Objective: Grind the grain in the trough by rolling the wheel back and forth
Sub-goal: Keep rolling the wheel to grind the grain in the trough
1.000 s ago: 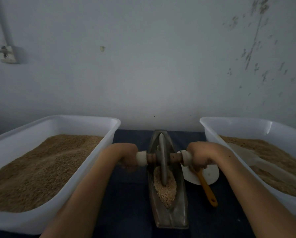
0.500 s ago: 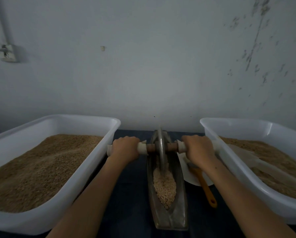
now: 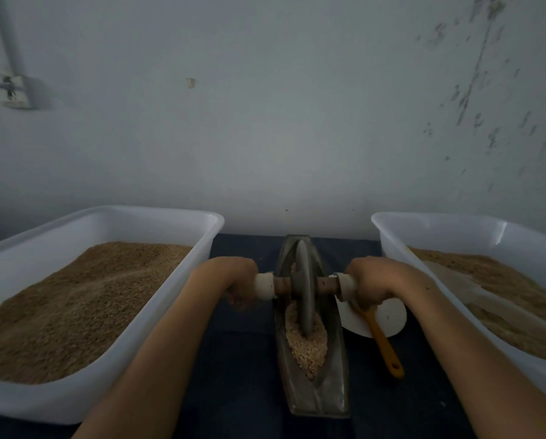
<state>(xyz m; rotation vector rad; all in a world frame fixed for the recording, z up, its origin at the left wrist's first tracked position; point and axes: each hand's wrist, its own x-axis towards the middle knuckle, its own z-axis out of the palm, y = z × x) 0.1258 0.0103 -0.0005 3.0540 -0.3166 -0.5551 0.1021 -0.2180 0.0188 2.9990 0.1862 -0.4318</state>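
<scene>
**Inspector:** Grain (image 3: 306,346) lies heaped in the near half of the metal trough (image 3: 331,388), which runs lengthwise on the dark counter (image 3: 240,359) between the two white tubs. Most kernels look whole and pale; I see little that reads as meal. I judge the grinding to be in an early to middle stage.

**Operator:** And my grip?

**Inspector:** Your left hand (image 3: 238,285) is wrapped closed around the left end of the axle (image 3: 282,284), your right hand (image 3: 371,285) likewise on the right end. The wheel (image 3: 304,286) stands upright in the groove, its lower rim biting into the far edge of the heap.

**Operator:** What remains?

**Inspector:** Most of it, in my judgement. The nearer part of the heap shows no sign of crushing, so you need strokes that carry the wheel through it. The left tub (image 3: 202,267) holds a large stock of grain; the right tub (image 3: 392,245) holds similar material, and I cannot tell whether it is ground. The orange-handled tool (image 3: 382,340) rests on the white plate (image 3: 392,318), unused.
</scene>
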